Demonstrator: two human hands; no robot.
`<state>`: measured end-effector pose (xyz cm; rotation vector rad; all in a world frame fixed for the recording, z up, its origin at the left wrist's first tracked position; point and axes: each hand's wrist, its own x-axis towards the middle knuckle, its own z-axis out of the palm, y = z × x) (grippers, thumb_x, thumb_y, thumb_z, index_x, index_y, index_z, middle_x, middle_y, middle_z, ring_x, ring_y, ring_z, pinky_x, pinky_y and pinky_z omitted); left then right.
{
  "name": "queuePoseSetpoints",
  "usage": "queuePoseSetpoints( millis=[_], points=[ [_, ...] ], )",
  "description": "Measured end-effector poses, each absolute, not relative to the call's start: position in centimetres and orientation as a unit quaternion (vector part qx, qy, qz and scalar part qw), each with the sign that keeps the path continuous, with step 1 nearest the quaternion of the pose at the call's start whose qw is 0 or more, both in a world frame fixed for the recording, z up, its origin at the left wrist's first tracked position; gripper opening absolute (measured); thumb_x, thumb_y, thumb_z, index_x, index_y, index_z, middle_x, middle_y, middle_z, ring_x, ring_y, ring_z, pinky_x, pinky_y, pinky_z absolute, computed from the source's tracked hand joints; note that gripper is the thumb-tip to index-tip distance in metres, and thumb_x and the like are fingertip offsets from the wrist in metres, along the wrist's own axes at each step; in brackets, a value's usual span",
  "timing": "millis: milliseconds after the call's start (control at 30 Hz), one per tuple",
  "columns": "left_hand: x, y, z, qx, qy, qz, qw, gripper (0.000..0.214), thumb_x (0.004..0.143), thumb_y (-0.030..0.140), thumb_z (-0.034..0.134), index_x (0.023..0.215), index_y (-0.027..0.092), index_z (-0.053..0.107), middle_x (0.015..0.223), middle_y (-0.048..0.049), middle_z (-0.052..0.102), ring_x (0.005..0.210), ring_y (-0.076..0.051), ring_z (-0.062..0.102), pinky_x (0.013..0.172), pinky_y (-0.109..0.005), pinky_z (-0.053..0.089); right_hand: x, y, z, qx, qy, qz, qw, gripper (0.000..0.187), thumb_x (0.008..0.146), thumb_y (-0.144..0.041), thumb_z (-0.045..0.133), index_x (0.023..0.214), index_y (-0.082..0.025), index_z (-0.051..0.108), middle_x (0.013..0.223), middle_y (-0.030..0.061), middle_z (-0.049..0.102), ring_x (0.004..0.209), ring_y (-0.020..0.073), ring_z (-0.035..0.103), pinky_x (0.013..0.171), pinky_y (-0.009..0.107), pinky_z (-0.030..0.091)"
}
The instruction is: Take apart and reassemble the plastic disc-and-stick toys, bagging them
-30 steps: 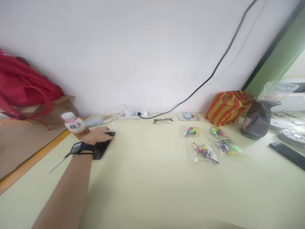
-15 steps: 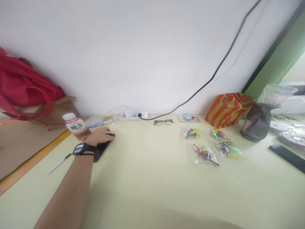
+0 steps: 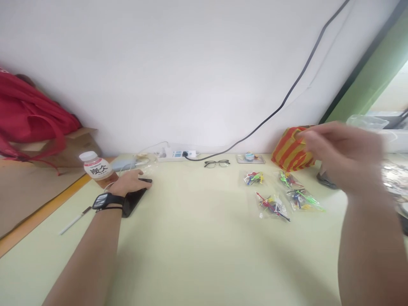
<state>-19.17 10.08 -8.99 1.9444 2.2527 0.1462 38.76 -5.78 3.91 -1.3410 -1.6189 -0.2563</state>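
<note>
My left hand [image 3: 130, 182] lies palm down on a black phone [image 3: 131, 202] at the table's far left, fingers stretched over its top end; a black watch sits on that wrist. A bottle with a white cap [image 3: 94, 167] stands just left of it. My right hand [image 3: 342, 155] is raised in the air at the right, blurred by motion, fingers loosely curled, in front of a red-and-yellow striped bag [image 3: 290, 149]. Below it lie several clear packets of small coloured pieces [image 3: 273, 204].
Pale green table [image 3: 197, 238] against a white wall. Glasses [image 3: 216, 163], a power strip [image 3: 178, 154] with a black cable, and a small tray sit at the back. A white pen [image 3: 75, 220] lies left. A red bag [image 3: 28, 119] rests on a cardboard box.
My right hand has come up into view at the right, covering the dark plastic-wrapped bundle. The left hand stays on the phone. The view shifted slightly.
</note>
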Motion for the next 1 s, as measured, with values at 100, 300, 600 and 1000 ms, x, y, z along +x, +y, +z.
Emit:
queuePoseSetpoints(
  millis=[100,300,600,1000],
  points=[
    [-19.5,10.2,-9.2,0.652,0.752,0.053,0.084,0.08,0.061,0.054,0.077,0.13,0.017,0.061,0.122,-0.0139,0.07,0.109,-0.035,0.067,0.089,-0.037,0.052,39.4,-1.5,0.7,-0.608,-0.709,-0.023,0.358,0.027,0.096,-0.044,0.065,0.087,-0.02,0.076,0.075,0.0037,0.073,0.067,0.017,0.065,0.063,0.029,0.047],
    [-20.1,10.7,-9.7,0.65,0.754,0.046,0.086,0.087,0.062,0.059,0.075,0.137,0.017,0.058,0.127,-0.0148,0.067,0.114,-0.036,0.066,0.091,-0.038,0.051,42.3,5.1,-8.9,-0.719,-0.674,0.068,0.158,0.033,0.094,-0.043,0.059,0.112,-0.02,0.074,0.095,0.0089,0.078,0.088,0.0246,0.073,0.076,0.032,0.051],
    [-19.3,10.1,-9.1,0.663,0.745,0.004,0.08,0.096,0.067,0.058,0.068,0.149,0.014,0.047,0.145,-0.0201,0.058,0.13,-0.041,0.057,0.101,-0.043,0.049,41.5,6.0,-12.5,-0.712,-0.684,0.1,0.123,0.042,0.096,-0.046,0.053,0.122,-0.019,0.071,0.103,0.0133,0.078,0.095,0.0294,0.072,0.077,0.035,0.05],
    [-5.7,7.6,-7.0,0.828,0.529,0.117,0.142,0.067,0.092,0.064,0.055,0.147,0.026,0.054,0.147,-0.0091,0.058,0.123,-0.029,0.061,0.103,-0.04,0.05,35.0,5.4,-11.9,-0.592,-0.767,0.169,0.182,0.039,0.101,-0.036,0.053,0.138,-0.022,0.06,0.1,0.0066,0.077,0.087,0.0196,0.072,0.078,0.028,0.051]
  ],
)
